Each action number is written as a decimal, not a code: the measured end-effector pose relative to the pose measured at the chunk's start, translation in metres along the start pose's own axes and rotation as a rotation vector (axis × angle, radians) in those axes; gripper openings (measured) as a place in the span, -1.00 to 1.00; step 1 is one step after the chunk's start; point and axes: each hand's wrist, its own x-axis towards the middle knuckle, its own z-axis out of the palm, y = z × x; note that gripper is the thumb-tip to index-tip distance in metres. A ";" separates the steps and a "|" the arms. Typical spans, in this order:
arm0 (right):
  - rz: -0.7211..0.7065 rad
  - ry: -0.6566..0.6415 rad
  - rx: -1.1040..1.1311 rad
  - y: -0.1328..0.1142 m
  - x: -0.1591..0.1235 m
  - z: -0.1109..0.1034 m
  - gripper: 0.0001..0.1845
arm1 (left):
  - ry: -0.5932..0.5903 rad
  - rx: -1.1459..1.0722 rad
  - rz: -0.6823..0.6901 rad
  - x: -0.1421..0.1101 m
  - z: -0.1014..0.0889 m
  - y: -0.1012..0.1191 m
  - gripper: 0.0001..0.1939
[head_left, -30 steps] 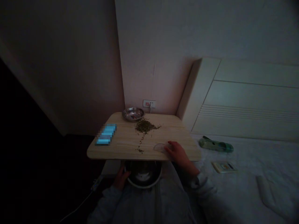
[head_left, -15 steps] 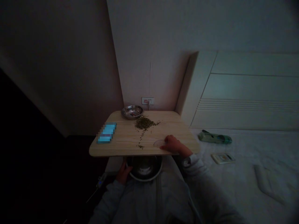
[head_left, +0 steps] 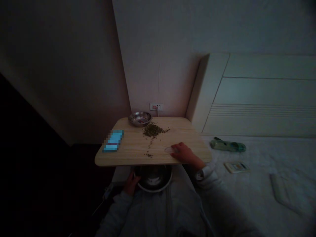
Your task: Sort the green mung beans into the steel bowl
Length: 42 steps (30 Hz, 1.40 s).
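Note:
On my lap, just under the table's front edge, rests a metal bowl [head_left: 155, 184], and my left hand [head_left: 132, 183] grips its left rim. My right hand [head_left: 182, 153] is low over the right front of the wooden table [head_left: 130, 144], its fingers closed on a clear plastic piece [head_left: 169, 149] with a rounded edge. The plastic piece's exact kind is hard to make out. Left of and beyond this hand lies a pile of small green beans [head_left: 153, 130], with a thin trail of them running toward the front edge.
A shallow steel bowl [head_left: 140, 119] stands at the table's back left, near the pile. A pixelated phone [head_left: 113, 141] lies on the left side. To the right, a bed [head_left: 259, 197] holds a green bottle [head_left: 228, 145] and another phone [head_left: 237, 167]. A wall socket [head_left: 156, 106] sits behind.
My right hand has shifted slightly, and the clear plastic piece shows less and sits a little farther right. My left hand stays on the lap bowl's rim. The beans look the same.

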 end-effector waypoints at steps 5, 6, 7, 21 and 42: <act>-0.052 0.224 -0.106 -0.002 -0.034 0.016 -0.61 | 0.016 -0.008 -0.020 0.002 -0.002 -0.005 -0.49; -0.067 0.265 -0.111 -0.001 -0.041 0.020 -0.62 | 0.014 -0.003 -0.016 0.002 -0.002 -0.005 -0.50; -0.078 0.303 -0.108 0.000 -0.047 0.024 -0.64 | 0.016 0.003 -0.013 0.002 -0.001 -0.004 -0.50; -0.046 0.440 -0.011 0.011 -0.059 0.043 -0.54 | 0.027 -0.022 -0.016 -0.006 0.004 0.007 -0.50; -0.068 0.169 0.825 -0.054 -0.003 0.024 -0.69 | 0.013 -0.017 -0.013 -0.005 0.003 0.006 -0.48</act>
